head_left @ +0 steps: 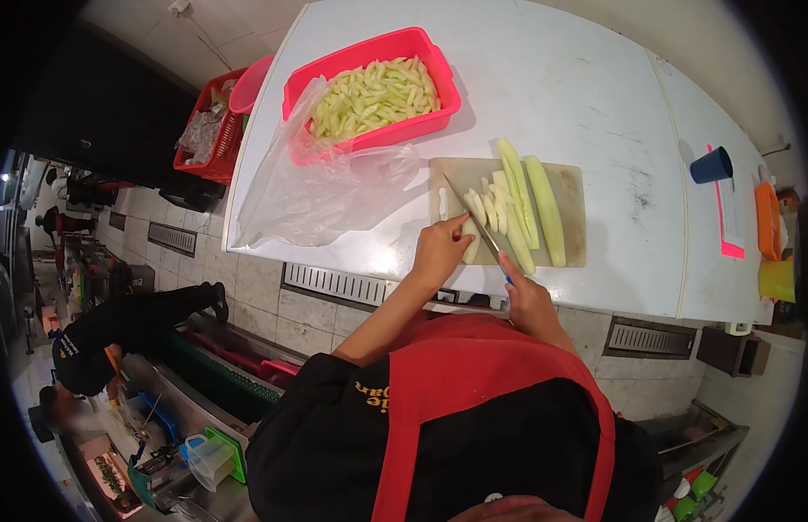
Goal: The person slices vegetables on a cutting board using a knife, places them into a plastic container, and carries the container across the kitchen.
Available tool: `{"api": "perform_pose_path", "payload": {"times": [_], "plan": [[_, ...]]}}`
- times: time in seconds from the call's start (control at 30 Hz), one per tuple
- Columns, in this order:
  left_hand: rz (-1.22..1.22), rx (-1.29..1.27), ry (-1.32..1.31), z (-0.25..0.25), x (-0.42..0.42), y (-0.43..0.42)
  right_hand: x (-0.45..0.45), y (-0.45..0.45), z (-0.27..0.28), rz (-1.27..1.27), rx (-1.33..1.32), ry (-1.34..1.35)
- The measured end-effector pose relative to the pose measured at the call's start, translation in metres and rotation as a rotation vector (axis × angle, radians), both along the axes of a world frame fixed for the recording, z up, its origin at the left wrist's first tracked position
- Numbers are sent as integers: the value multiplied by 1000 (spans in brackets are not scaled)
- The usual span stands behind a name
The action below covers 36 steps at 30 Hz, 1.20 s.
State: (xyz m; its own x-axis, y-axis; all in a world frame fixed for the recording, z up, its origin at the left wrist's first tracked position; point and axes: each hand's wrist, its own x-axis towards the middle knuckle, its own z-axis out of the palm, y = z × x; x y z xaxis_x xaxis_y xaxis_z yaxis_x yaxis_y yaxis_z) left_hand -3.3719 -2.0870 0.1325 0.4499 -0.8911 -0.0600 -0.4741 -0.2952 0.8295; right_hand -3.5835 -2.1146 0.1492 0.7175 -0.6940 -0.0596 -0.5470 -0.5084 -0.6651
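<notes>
My right hand (530, 300) is wrapped round the blue handle of a kitchen knife (479, 224), its blade slanting up and left over the cutting board (567, 184). Close to the blade, my left hand (440, 252) is closed with its fingertips on a pale piece of peeled cucumber (470, 244). Cut cucumber pieces (489, 205) lie just right of the blade. Beside them are long peeled cucumber strips (519, 196) and a thicker peeled length (546, 211). Part of the piece under my left fingers is hidden.
A pink tub (404, 130) of cut cucumber pieces (373, 94) stands at the back left, with a clear plastic bag (325, 200) draped over its side. A dark blue cup (711, 165) is at the far right of the white table (613, 78). Another person (117, 331) bends at the left.
</notes>
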Motion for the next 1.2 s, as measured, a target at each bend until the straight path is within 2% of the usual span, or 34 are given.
{"api": "perform_pose_path", "payload": {"times": [0.03, 0.13, 0.63, 0.83, 0.93, 1.03, 1.13, 1.2], "plan": [[1, -6, -4, 1, 0, 0, 2, -2, 1, 1, 4, -54], [64, -20, 77, 6, -2, -2, 1, -1, 15, -62, 123, 2], [86, -58, 39, 1, -5, -4, -15, 4, 27, -12, 121, 90], [2, -57, 2, -2, 1, -1, -1, -1, -1, -12, 106, 7], [-36, 77, 45, 11, 3, 4, 3, -1, -3, -15, 77, -97], [13, 65, 97, 13, 0, 4, 2, -1, 7, -29, 11, -115], [45, -13, 84, 4, -4, 4, -3, -4, 29, -33, 184, 108], [40, -30, 37, -1, -5, 5, -8, -3, 26, 22, 105, 94]]}}
